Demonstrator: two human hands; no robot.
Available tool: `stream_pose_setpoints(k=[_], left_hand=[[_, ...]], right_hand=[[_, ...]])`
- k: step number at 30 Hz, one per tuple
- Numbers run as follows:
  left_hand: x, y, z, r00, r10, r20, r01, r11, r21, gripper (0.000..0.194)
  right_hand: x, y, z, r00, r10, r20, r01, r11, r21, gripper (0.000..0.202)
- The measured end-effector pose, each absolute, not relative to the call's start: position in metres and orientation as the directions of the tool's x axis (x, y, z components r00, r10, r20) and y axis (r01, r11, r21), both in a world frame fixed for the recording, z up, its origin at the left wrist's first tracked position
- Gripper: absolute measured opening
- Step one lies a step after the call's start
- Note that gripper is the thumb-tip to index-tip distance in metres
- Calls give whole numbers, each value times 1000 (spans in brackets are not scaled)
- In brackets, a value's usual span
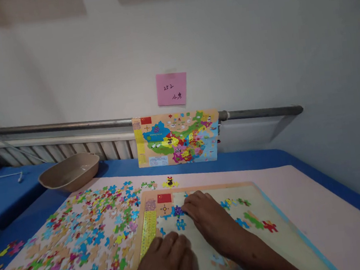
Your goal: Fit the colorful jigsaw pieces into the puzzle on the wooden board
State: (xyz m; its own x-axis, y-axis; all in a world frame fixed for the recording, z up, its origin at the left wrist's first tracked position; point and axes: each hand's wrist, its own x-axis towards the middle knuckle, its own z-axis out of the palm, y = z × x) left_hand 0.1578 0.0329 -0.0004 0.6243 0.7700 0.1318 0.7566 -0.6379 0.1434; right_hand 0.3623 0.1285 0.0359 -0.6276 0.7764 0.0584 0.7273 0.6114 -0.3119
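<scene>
While my left hand [169,259] lies flat on the puzzle board [279,245], fingers closed together and holding nothing, my right hand [206,215] presses curled fingers onto a purple piece [177,210], perhaps pinching it; loose pieces [81,239] cover the counter leftward.

Pink sticky note [172,89] on wall; beige basin [69,172] on blue table [17,196].

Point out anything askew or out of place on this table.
One yellow puzzle piece lies alone beyond the puzzle board, apart from the loose pieces heaped left of it. Otherwise nothing stands out.
</scene>
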Motion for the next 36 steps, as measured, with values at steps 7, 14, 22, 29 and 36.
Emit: stream_pose_setpoints(k=[7,14,22,29,36], left_hand=[[173,58,20,526,834,-168,848,-499,177,63],[177,55,19,476,833,-283,879,-433,200,70],[179,55,31,433,844,-317,899,-376,227,71],[183,58,44,426,835,-348,901,-356,248,71],[183,57,39,422,832,-361,900,-339,273,74]], right_hand=[[364,132,30,-662,747,66,705,650,-284,20],[364,134,27,-689,723,48,689,674,-266,20],[366,134,25,-686,725,53,689,672,-272,19],[366,134,24,-690,722,56,685,676,-270,20],[366,133,23,-686,723,81,677,675,-294,23]])
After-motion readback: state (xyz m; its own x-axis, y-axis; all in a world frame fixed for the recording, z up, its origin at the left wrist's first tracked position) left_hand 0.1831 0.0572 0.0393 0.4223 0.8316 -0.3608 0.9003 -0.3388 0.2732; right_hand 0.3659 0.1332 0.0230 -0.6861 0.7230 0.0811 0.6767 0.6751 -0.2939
